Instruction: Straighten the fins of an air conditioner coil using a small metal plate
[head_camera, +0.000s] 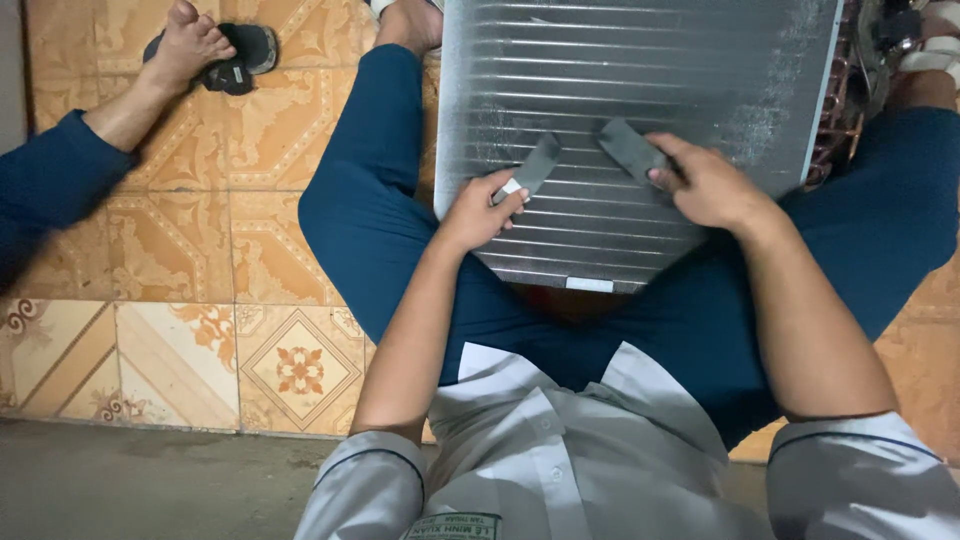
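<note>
Fingers of the left hand (478, 212) pinch a dark grey strip (535, 165); those of the right hand (712, 185) close on a second grey strip (630, 150). Both strips lie flat on the finned metal coil panel (640, 70) under the fingertips, resting across the lap. A small white label (589, 285) sits at the panel's near edge, below the hands. The panel's top is cut off. At far left, another person's foot (185, 45) rests on a black sandal (240, 55).

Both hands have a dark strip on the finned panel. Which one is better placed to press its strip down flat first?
Probably the right hand: its dark strip already lies along the finned metal panel, with fingers on top. The left hand pinches its strip by one end, tilted upward.
</note>
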